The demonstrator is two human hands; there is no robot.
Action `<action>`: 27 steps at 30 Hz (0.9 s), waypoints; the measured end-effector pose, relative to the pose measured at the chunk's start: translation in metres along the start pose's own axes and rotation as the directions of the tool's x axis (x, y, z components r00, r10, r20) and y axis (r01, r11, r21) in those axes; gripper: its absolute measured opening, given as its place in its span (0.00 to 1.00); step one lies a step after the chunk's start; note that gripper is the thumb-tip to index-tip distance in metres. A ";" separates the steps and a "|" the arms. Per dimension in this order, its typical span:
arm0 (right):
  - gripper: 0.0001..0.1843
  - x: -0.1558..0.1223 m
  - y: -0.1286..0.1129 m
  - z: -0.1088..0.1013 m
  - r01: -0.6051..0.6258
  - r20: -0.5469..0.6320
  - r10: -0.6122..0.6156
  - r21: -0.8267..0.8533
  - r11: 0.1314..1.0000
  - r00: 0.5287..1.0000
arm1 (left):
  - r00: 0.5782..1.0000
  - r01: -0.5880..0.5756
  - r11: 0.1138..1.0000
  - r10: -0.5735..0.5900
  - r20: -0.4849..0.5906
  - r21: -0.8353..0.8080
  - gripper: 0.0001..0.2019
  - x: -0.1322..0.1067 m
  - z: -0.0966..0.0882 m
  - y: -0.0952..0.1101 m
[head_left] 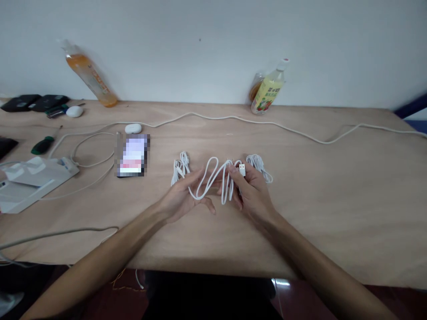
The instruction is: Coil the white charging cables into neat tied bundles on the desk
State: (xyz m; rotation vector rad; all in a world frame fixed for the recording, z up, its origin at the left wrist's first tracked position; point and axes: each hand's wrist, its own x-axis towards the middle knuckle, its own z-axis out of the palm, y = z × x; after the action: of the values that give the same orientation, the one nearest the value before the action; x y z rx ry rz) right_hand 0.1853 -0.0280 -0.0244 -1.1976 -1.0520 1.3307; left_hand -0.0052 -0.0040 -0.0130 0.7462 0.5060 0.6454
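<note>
A white USB cable point(213, 178) hangs in loose loops between both my hands above a wooden table point(333, 200). My right hand point(251, 191) pinches the cable near its USB plug point(242, 169). My left hand point(182, 198) lies palm up with fingers partly spread, and the loops drape across it. Two more coiled white cables rest on the table, one bundle point(180, 168) just beyond my left hand and another bundle point(259, 166) just beyond my right hand.
A phone point(132, 155) lies left of centre, with a white puck point(133, 128) behind it. A long white cord point(267, 122) crosses the table. Bottles lean on the wall at back left point(90, 75) and back centre point(268, 89). A screwdriver point(43, 144) and papers point(30, 180) sit far left.
</note>
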 end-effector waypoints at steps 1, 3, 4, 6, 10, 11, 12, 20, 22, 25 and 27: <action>0.30 0.000 -0.001 0.000 0.003 -0.006 -0.003 -0.004 1.000 1.000 | 1.000 -0.007 1.000 0.007 0.009 -0.016 0.20 0.000 0.000 0.000; 0.30 0.000 -0.004 0.000 -0.001 -0.023 0.001 0.007 1.000 1.000 | 0.999 -0.029 0.999 0.029 0.018 -0.039 0.18 0.001 0.001 0.000; 0.30 0.000 -0.005 0.000 -0.007 -0.034 0.008 0.018 1.000 0.999 | 0.999 -0.042 0.998 0.043 0.018 -0.045 0.18 0.001 0.002 0.000; 0.31 0.001 -0.007 0.001 -0.024 -0.062 0.027 0.051 0.998 0.998 | 0.998 -0.064 0.997 0.065 0.015 -0.048 0.19 0.002 0.003 0.000; 0.30 0.003 -0.006 0.000 -0.041 -0.113 0.054 0.118 0.992 0.992 | 0.997 -0.078 0.996 0.078 0.013 -0.035 0.20 0.003 0.003 0.002; 0.30 0.004 -0.006 0.000 -0.039 -0.121 0.055 0.127 0.991 0.991 | 0.996 -0.084 0.996 0.084 0.010 -0.030 0.20 0.003 0.003 0.002; 0.29 0.004 -0.006 0.000 -0.034 -0.128 0.051 0.133 0.990 0.990 | 0.996 -0.091 0.996 0.091 0.004 -0.026 0.20 0.003 0.003 0.001; 0.24 0.004 -0.009 0.000 0.020 -0.172 -0.002 0.104 0.994 0.985 | 0.995 -0.057 0.998 0.054 -0.079 -0.035 0.12 0.000 0.008 0.001; 0.25 0.005 -0.008 -0.001 0.005 -0.184 0.012 0.093 0.996 0.983 | 0.997 -0.040 0.997 0.036 -0.074 -0.059 0.11 0.000 0.008 0.001; 0.25 0.006 -0.006 -0.002 -0.016 -0.211 0.031 0.075 0.997 0.977 | 0.998 -0.035 0.997 0.032 -0.044 -0.070 0.13 -0.001 0.008 0.001; 0.25 0.006 -0.006 -0.003 -0.014 -0.226 0.028 0.060 0.998 0.974 | 0.999 -0.029 0.997 0.028 -0.023 -0.067 0.15 -0.001 0.007 0.001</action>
State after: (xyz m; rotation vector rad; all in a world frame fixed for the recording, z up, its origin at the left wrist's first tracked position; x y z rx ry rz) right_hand 0.1890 -0.0212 -0.0195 -1.2861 -0.8342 1.2001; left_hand -0.0014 -0.0075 -0.0075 0.6845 0.4923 0.6944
